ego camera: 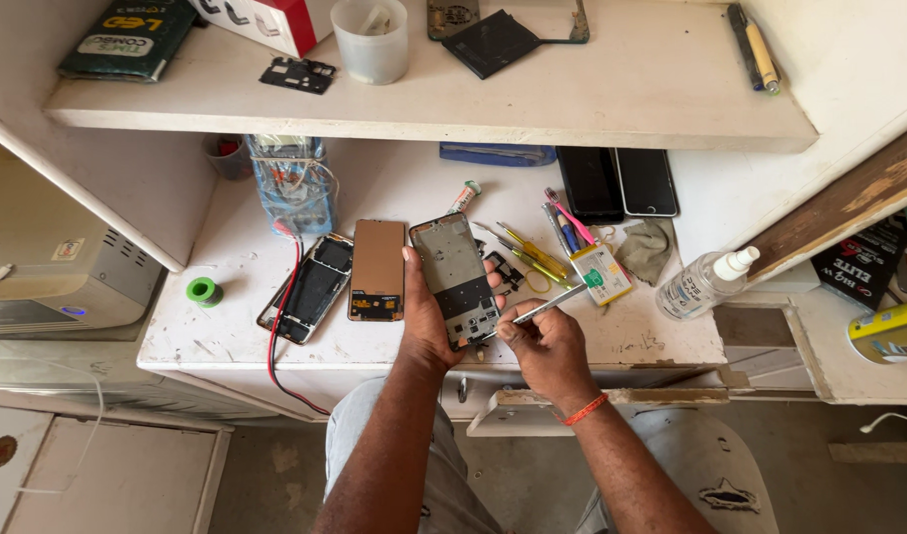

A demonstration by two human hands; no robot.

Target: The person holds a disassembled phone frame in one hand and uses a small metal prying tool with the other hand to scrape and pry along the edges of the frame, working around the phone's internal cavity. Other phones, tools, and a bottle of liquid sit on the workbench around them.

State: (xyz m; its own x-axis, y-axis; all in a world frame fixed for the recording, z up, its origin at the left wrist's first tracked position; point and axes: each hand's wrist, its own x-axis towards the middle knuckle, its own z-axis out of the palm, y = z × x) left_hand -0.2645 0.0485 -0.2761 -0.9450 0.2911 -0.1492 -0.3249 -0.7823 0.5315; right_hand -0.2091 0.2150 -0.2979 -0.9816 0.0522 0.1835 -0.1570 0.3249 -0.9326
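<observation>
Presently my left hand [429, 321] grips the phone frame [460, 280] upright above the table's [226, 341] front edge; my right hand [547, 348] pinches tweezers [544, 306] against its lower end.

Phone repair workshop, opened phones [310, 287], screwdrivers [532, 252], worn workbench [661, 341]

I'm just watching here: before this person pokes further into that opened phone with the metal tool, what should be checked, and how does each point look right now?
1. Phone frame held firmly in the left hand: ok.
2. Tweezers gripped by the right hand: ok.
3. Tweezer tip at the frame's lower edge: ok; exact contact cannot tell.
4. Red wire away from both hands: ok.
5. Spray bottle lying on its side near the bench edge: not ok.
6. Small parts inside the frame seated: cannot tell.
</observation>
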